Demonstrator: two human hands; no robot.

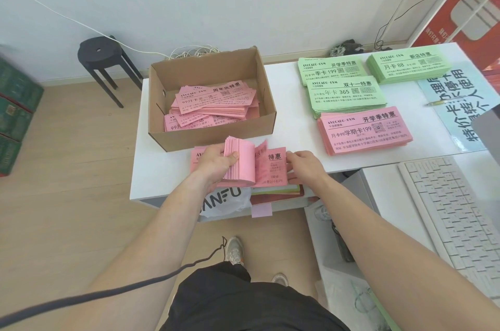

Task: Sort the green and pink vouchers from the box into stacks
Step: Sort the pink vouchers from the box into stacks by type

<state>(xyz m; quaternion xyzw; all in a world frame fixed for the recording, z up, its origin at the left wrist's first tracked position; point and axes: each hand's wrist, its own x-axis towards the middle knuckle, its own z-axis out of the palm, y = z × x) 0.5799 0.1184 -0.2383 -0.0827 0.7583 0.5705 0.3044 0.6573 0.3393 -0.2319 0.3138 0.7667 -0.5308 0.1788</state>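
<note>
On the white tabletop [151, 168] you're standing right at the front edge, and the cardboard box [211, 125] is sitting toward the back-left with a messy pile of pink vouchers [216, 103] lying inside it. Over to the right, three green stacks [346, 92] are lying side by side, and a neat pink stack [365, 130] is resting just in front of them. Right in front of the box you're working a pink bundle [240, 163]: your left hand [216, 160] is clamping its grip around the bent-up sheets, thumb pressing on the fanned edges. Your right hand [303, 165] is lying on the bundle's right end, fingers flat, grip loose and not closing on anything.
</note>
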